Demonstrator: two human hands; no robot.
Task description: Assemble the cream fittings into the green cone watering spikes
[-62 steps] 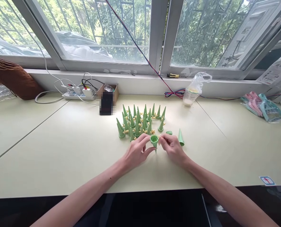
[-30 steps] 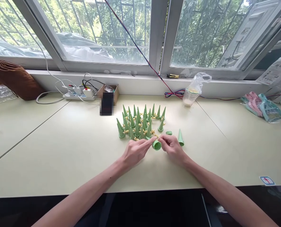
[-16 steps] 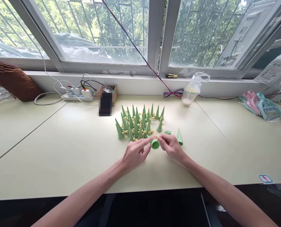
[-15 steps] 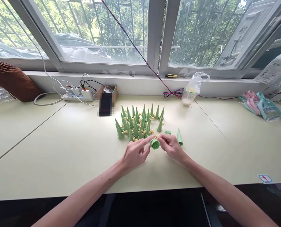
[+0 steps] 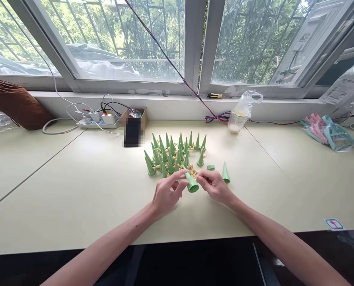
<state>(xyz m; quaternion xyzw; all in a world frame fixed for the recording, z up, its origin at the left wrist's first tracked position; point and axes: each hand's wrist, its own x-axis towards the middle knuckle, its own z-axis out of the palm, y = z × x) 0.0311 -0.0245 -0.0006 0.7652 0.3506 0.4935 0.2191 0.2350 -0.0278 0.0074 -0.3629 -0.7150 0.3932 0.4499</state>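
My left hand point(image 5: 168, 195) grips a green plastic watering spike point(image 5: 191, 183) between thumb and fingers, its wide open end tilted toward me. Close by on the right, the fingers of my right hand point(image 5: 215, 184) are pinched together; what is in them is too small to make out. Small yellow valve pieces point(image 5: 194, 172) show just behind the spike, between both hands. Beyond my left hand stand several green spikes point(image 5: 171, 153) with yellow valves at their bases. A green cap point(image 5: 211, 167) and a single spike without a visible valve point(image 5: 225, 173) are beside my right hand.
At the back are a small cardboard box point(image 5: 143, 115), a power strip point(image 5: 98, 124) with cables, and a bagged cup point(image 5: 236, 121). Wrapped pink and blue dustpans point(image 5: 338, 133) lie at the right. A brown pouch point(image 5: 18, 105) rests at the far left.
The spike in my left hand has turned, so its long side now shows and its open end points lower. My right hand has stayed almost in place, its fingers slightly apart from the spike.
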